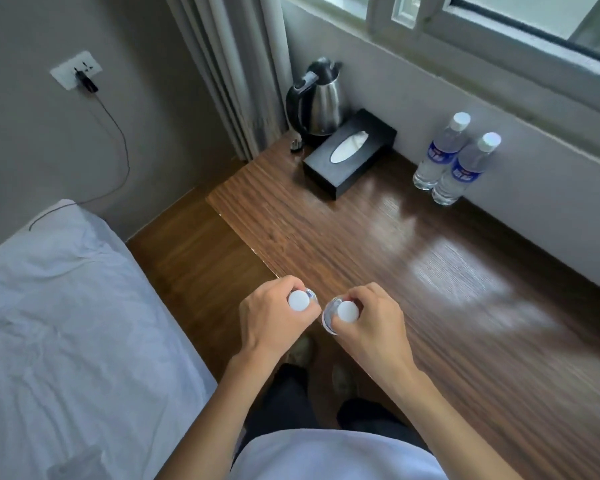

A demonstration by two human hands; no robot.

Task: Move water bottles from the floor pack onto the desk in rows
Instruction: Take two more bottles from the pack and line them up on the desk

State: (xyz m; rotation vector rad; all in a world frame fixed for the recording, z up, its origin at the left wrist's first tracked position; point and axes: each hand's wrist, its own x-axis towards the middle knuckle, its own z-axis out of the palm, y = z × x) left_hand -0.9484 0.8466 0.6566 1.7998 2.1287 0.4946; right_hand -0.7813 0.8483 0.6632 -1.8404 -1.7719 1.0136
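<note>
Each of the hands, left (274, 317) and right (371, 320), grips an upright bottle by its neck at the counter (413, 271) near edge, while the standing pair (454, 161) waits at 1 o'clock, nearer the right hand.

Bare forearms, no sleeves visible; left hand (274, 317), right hand (371, 320) without rings or watch. White shirt (336, 455), dark trousers (284, 403), worn greenish shoes (300, 351).

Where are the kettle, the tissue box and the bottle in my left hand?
kettle (321, 105), head view, on its steel body.
tissue box (371, 140), head view, on its black top.
bottle in the left hand (56, 301), head view, on its white cap.
</note>
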